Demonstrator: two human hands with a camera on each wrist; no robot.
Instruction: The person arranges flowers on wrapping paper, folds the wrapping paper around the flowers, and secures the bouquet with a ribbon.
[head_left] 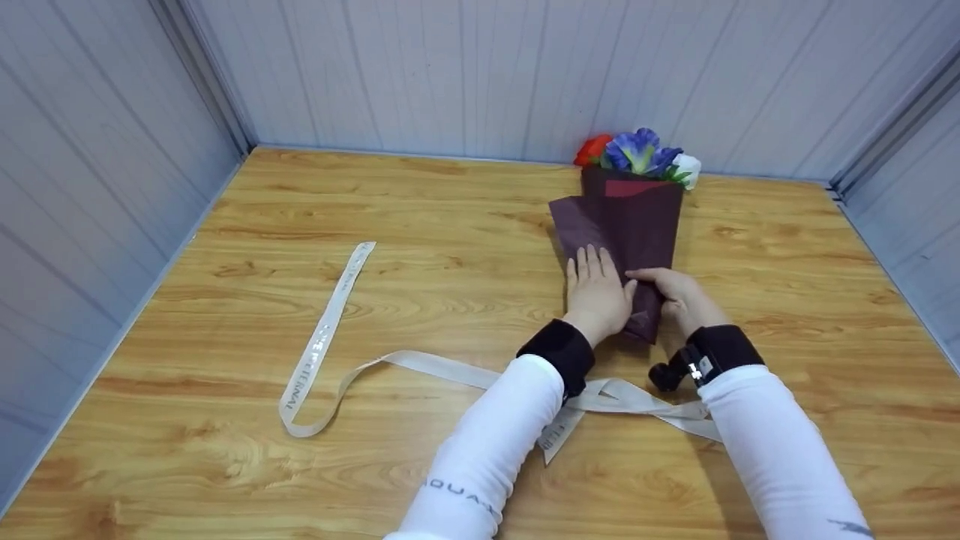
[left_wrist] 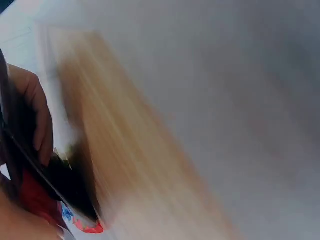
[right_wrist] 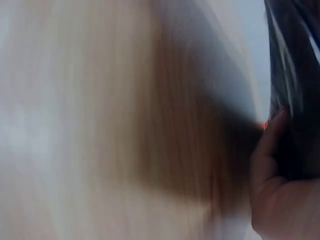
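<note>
Ribbon (head_left: 442,366) near bouquet (head_left: 637,232), partly beneath sleeves (head_left: 487,442)

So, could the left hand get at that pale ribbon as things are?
Probably yes: the ribbon lies on the table with its left stretch uncovered, though the left hand would likely have to come off the bouquet first.

The yellow-brown wooden table (head_left: 450,225) had a flat top with wavy brown lines and dark spots. On its right side, close to the back, lay a bunch of red, blue-purple and white flowers in dark purple paper (head_left: 649,225). A long, flat, pale grey ribbon with printed letters (head_left: 442,366) lay there too. It bent round on the left and was twisted below the flowers.
</note>
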